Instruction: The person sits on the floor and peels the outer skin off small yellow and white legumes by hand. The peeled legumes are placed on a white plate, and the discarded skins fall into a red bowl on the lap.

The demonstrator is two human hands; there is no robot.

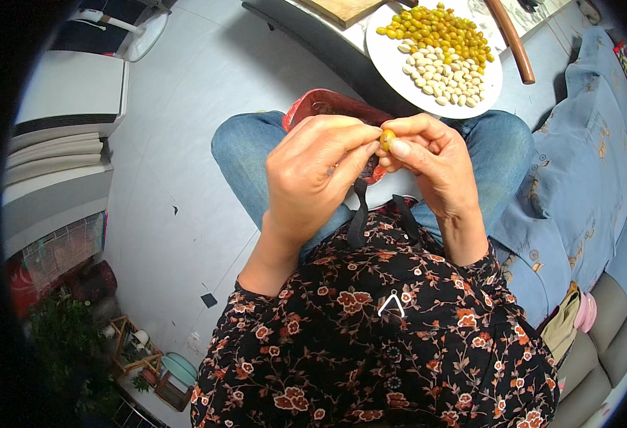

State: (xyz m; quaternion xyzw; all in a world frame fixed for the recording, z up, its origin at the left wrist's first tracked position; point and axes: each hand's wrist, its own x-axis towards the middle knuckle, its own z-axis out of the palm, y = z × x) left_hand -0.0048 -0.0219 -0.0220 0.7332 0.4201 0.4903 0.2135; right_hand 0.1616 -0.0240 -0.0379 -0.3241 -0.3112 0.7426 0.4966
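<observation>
A small yellow fruit (387, 139) is pinched between the thumb and fingers of my right hand (439, 155). The fingertips of my left hand (318, 166) close on its left side, and its edge there is partly hidden. Both hands are raised over my lap, above a red container (313, 101) between my knees; its dark contents are mostly covered by the hands. Past my right hand, a white plate (388, 75) holds a heap of yellow-orange fruits (436, 29) at the far side and many pale, hard-shelled nuts (444, 77) nearer me.
The plate sits at the edge of a marble-patterned tabletop (546, 18), beside a wooden board (340, 10). A brown wooden handle (514, 48) juts over the edge. A sofa with a blue cover (586, 176) is on the right; a white cabinet (70, 88) stands left.
</observation>
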